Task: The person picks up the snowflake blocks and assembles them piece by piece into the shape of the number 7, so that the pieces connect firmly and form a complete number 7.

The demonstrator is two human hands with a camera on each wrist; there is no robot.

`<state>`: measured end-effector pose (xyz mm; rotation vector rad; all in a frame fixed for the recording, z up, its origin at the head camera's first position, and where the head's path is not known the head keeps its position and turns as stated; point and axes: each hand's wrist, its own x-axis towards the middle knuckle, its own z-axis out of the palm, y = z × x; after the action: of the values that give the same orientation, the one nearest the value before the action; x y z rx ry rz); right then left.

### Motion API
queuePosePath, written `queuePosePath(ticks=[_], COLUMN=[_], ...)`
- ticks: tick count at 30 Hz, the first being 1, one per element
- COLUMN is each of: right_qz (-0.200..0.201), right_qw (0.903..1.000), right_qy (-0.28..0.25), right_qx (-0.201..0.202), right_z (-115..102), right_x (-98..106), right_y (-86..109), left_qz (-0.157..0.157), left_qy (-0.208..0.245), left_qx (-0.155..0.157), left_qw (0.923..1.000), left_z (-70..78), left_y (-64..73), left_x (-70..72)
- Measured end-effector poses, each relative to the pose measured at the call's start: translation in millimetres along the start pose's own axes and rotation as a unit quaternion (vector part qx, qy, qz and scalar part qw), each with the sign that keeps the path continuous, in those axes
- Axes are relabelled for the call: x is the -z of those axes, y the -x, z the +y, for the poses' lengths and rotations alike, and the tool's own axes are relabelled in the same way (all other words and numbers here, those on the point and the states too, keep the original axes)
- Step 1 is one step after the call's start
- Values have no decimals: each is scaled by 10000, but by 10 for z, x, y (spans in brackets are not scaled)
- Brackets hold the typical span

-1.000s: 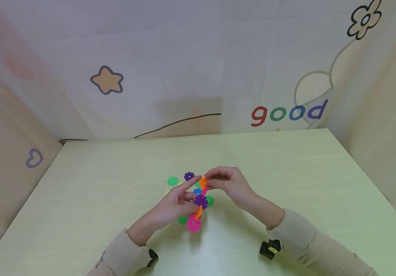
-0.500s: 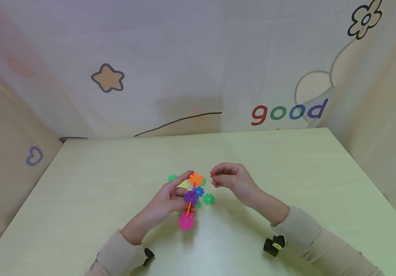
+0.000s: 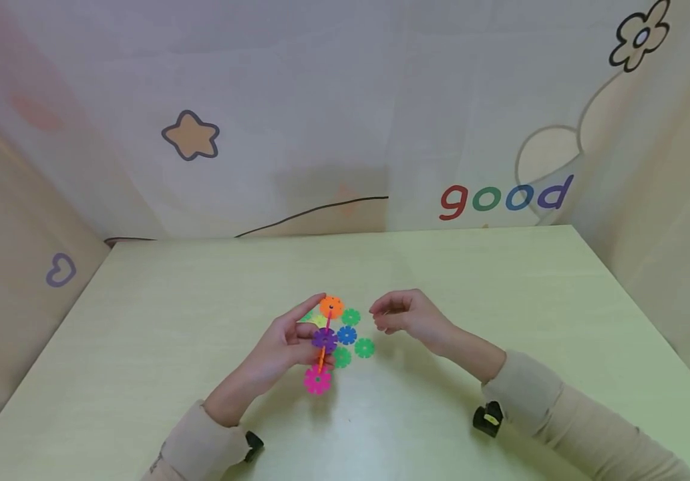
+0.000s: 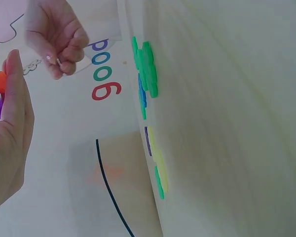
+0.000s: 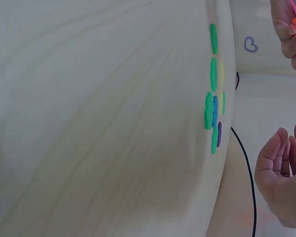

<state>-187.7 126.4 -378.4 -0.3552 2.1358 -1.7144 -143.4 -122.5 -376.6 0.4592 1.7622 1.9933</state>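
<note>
My left hand [image 3: 281, 344] grips a chain of snowflake discs around its middle, above the table. From far to near, the chain runs through an orange disc [image 3: 332, 307], a pink one seen edge-on, a purple disc [image 3: 324, 340], an orange one on edge, and a pink disc [image 3: 317, 379]. The left index finger reaches out to the far orange disc. To the right, apart from the chain, my right hand [image 3: 415, 317] hovers with loosely bent fingers [image 5: 270, 155]. No disc shows in it.
Loose discs lie on the table [image 3: 477, 267] beyond and beside the chain: a blue disc [image 3: 347, 335], several green ones including one green disc [image 3: 365, 348], plus yellow and purple ones visible in the wrist views. A printed cloth [image 3: 320, 100] hangs behind the table.
My right hand has let go of the far orange disc and drawn off to the right. The left hand has shifted left with the chain, turning it so that disc faces the head camera.
</note>
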Motion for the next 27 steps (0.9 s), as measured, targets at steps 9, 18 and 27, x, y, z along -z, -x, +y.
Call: queuePosePath(ticks=[9, 18, 27], right_qz=[-288, -312, -313], right_qw=[9908, 9711, 9536], right_qy=[1325, 2367, 2986], right_qx=[18, 30, 208], right_z=[152, 276, 305], right_x=[30, -4, -122], right_y=[-91, -163, -180], left_qz=[16, 110, 134], left_qy=[-47, -43, -32], left_qx=[-168, -129, -161], left_qw=[9998, 9998, 9998], left_z=[44, 46, 39], left_y=[17, 26, 33], left_x=[30, 43, 40])
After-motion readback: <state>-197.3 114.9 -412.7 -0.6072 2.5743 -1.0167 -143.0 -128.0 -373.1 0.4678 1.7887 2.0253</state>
